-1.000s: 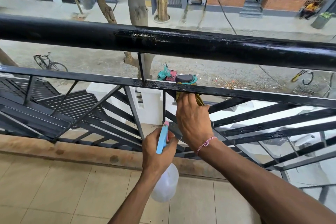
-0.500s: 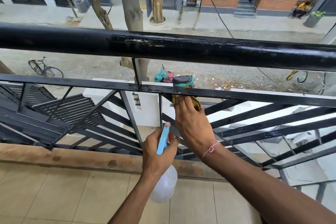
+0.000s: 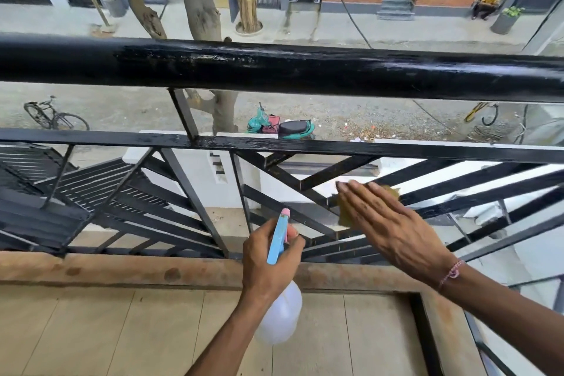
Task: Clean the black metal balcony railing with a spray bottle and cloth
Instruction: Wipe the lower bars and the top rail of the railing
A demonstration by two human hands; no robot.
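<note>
Nearest the camera, the left hand point(image 3: 268, 256) gripped the spray bottle point(image 3: 279, 311) by its neck, fingers curled round the blue trigger head, nozzle aimed toward the lower bars. Just beyond, the right hand point(image 3: 387, 223) lay flat with fingers straight and close together, pressing the yellowish cloth point(image 3: 346, 214) against the diagonal bars of the railing point(image 3: 305, 70); only the cloth's edges showed past the palm. Farther out ran the flat middle rail and then the thick top rail, both glossy with wet streaks. Far below lay the street, a teal scooter point(image 3: 280, 127) and a bicycle point(image 3: 53, 116).

The risk, as I judge it: the cloth was only pressed, not gripped, so a slip between the open bars could drop it to the street. A wet trigger could likewise loosen the bottle.
</note>
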